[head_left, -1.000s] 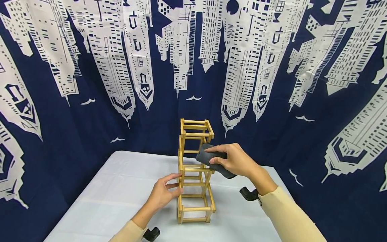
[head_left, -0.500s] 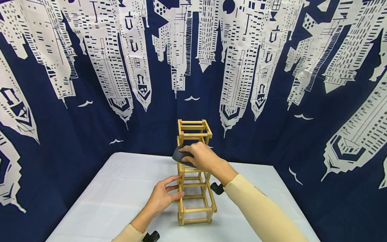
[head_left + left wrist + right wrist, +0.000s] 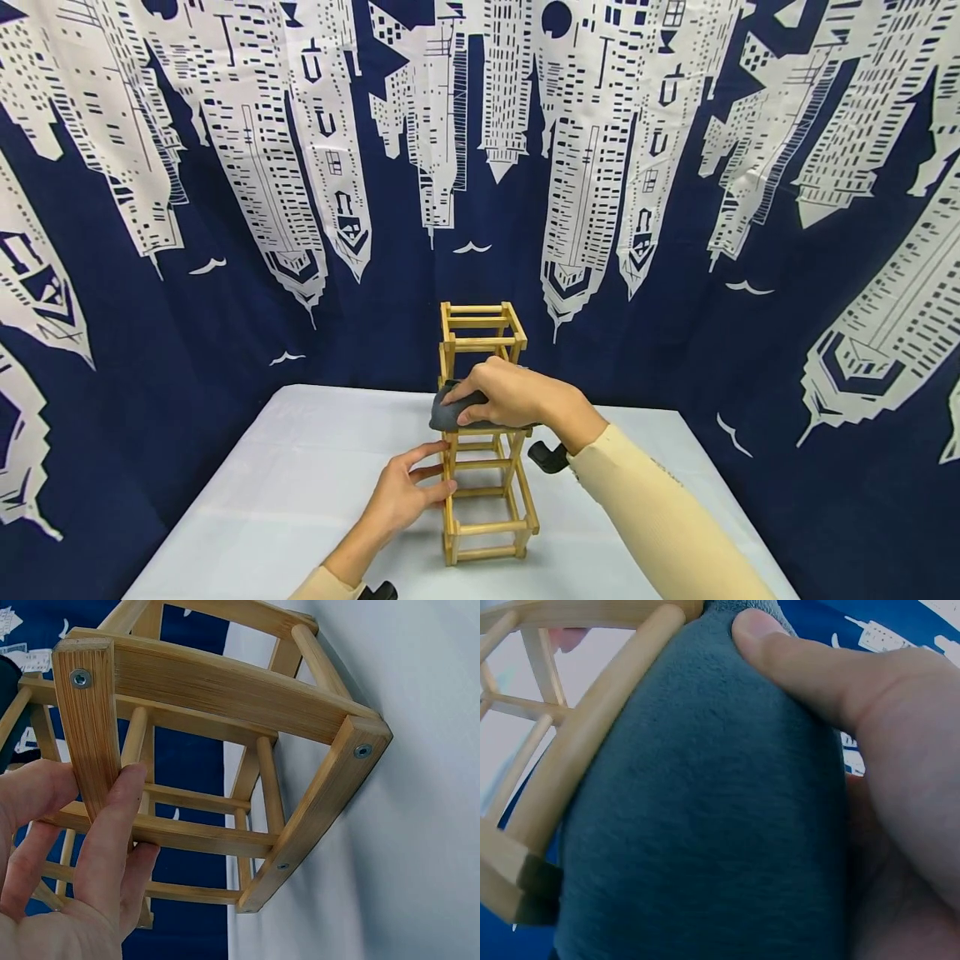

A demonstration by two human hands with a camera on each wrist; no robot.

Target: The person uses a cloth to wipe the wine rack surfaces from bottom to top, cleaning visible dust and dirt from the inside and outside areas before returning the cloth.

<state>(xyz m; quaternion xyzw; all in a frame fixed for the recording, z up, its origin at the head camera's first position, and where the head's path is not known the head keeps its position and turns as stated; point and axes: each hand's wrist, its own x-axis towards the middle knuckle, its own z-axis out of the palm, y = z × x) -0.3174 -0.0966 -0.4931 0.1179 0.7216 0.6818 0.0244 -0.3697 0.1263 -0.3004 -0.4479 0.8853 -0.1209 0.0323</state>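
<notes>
A tall, stepped wooden rack (image 3: 487, 553) of light bars and round rungs stands upright on the table. My left hand (image 3: 401, 492) holds its left side; the left wrist view has the fingers and thumb around a wooden post (image 3: 86, 720). My right hand (image 3: 517, 392) grips a dark grey-blue, fuzzy rolled towel (image 3: 446, 414) from above. The towel lies crosswise at the rack's middle tier, below the top frame. Up close in the right wrist view, the towel (image 3: 705, 787) is against a round rung (image 3: 592, 735), and my thumb presses on it. The hand covers part of the towel.
A white cloth covers the table (image 3: 322, 467) around the rack. Behind it hangs a navy curtain (image 3: 390, 333) with white upside-down skyscrapers. A black wrist mount (image 3: 549, 457) sits on the right wrist, close to the rack's right side.
My right hand has carried the rolled towel leftward from the rack's right side into its middle tier, then slightly lower. The left hand keeps its hold on the post.
</notes>
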